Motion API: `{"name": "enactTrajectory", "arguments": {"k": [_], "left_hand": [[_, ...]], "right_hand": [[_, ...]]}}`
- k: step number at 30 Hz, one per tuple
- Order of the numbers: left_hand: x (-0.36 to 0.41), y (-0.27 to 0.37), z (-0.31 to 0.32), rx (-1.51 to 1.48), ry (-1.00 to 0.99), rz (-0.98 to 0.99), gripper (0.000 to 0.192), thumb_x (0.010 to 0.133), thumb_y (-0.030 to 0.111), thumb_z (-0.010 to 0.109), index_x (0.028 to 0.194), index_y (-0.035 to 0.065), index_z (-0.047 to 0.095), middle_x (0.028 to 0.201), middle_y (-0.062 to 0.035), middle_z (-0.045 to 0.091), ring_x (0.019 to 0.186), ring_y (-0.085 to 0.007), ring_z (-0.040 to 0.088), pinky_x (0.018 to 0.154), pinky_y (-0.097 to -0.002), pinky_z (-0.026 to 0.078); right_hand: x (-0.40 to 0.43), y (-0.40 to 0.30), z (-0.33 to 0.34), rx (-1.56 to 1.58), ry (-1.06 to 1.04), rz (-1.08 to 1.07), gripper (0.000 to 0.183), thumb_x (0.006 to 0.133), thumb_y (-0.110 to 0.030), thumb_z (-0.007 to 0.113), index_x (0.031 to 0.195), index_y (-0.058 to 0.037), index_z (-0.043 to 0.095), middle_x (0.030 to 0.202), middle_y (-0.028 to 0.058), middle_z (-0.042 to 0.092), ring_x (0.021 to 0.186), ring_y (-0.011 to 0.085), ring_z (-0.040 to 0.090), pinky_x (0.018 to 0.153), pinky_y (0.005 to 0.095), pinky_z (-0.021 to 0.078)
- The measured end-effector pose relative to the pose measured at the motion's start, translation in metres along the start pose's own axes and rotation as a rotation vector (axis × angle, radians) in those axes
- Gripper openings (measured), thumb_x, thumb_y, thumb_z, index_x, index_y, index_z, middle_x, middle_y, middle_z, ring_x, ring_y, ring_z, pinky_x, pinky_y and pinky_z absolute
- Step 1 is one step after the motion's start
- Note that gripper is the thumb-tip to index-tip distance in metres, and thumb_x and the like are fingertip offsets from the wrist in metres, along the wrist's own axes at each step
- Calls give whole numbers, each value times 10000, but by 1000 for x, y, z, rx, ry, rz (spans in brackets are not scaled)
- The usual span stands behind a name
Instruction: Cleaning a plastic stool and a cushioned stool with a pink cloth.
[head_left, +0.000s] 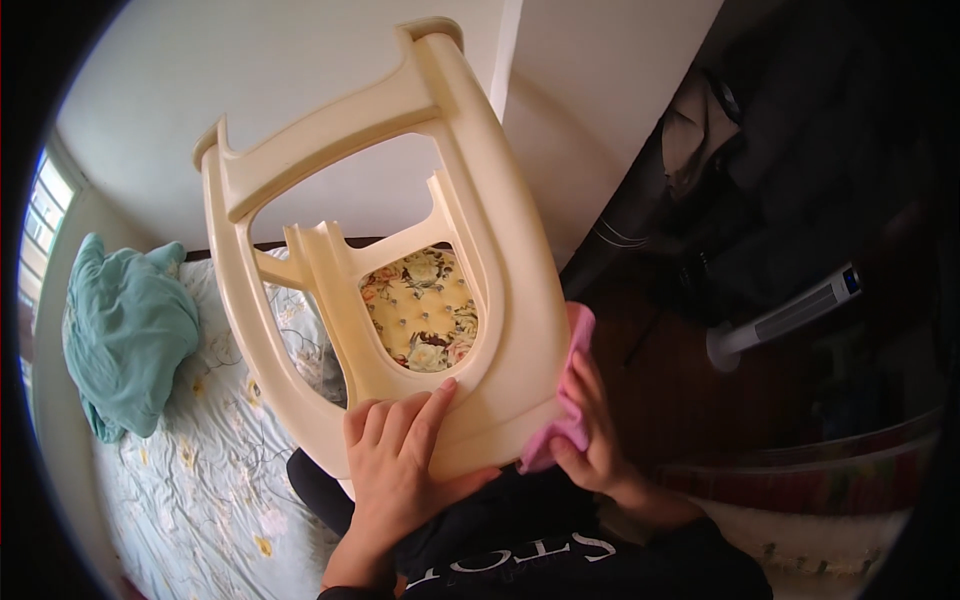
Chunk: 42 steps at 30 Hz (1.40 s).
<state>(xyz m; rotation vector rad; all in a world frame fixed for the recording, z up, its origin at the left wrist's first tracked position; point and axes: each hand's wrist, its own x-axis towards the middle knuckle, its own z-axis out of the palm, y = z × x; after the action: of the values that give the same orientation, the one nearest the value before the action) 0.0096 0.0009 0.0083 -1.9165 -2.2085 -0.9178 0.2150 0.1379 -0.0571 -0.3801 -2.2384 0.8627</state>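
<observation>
A cream plastic stool (525, 255) is tilted up in front of me, its legs pointing away toward the wall. My left hand (394, 450) grips its near edge, fingers spread on the side panel and thumb along the rim. In my right hand (592, 435) is a pink cloth (555, 442), pressed around the stool's near right corner. Part of that cloth is hidden behind the corner. Through the arched opening of the side panel shows a yellow surface with a floral, tufted pattern (420, 315); I cannot tell whether it belongs to the stool.
To the left lies a bed with a pale floral sheet (202, 480) and a teal bundled fabric (131, 337) on it. A white wall (315, 67) rises behind the stool. On the dark right side, a white tower fan (795, 311) stands near dark hanging fabric (810, 150).
</observation>
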Motion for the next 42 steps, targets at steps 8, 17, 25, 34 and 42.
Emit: {"name": "enactTrajectory", "arguments": {"k": [8, 17, 25, 34, 42], "left_hand": [[-1, -2, -2, 16, -6, 4, 929, 544, 438, 867, 1329, 83, 519, 1042, -49, 624, 882, -246, 568, 872, -411, 392], [-2, 1, -1, 37, 11, -11, 939, 527, 442, 878, 1317, 79, 523, 1044, -59, 626, 891, -256, 573, 871, -407, 396], [-1, 2, -4, 83, 18, -58, 916, 547, 458, 866, 1311, 79, 530, 1021, -78, 621, 902, -271, 575, 873, -409, 401], [-4, -7, -1, 101, -12, 69, 898, 577, 516, 821, 1282, 33, 544, 1042, -128, 609, 934, -333, 551, 887, -454, 389], [-13, -18, -4, 133, -36, 132, 962, 712, 698, 655, 1344, -9, 495, 1081, -172, 583, 987, -345, 526, 921, -476, 366]], "right_hand": [[115, 15, -7, -92, 3, -196, 495, 891, -68, 566, 1365, 22, 458, 1477, 217, 373, 1430, 419, 242, 1144, 455, 265], [377, 85, 18, -157, 57, -95, 315, 924, -209, 517, 1165, -9, 554, 1255, 200, 558, 1218, 331, 509, 1008, 383, 407], [250, 59, 17, -69, 63, -409, 459, 872, -92, 593, 1308, 16, 498, 1439, 207, 409, 1386, 354, 338, 1118, 402, 308], [-13, -9, 20, -51, 108, 11, 495, 860, -121, 654, 1335, -68, 526, 1474, 142, 408, 1405, 388, 304, 1110, 505, 279], [125, 19, 18, -6, 222, -269, 366, 915, -67, 572, 1269, 12, 529, 1395, 151, 454, 1412, 385, 267, 1136, 467, 291]]}}
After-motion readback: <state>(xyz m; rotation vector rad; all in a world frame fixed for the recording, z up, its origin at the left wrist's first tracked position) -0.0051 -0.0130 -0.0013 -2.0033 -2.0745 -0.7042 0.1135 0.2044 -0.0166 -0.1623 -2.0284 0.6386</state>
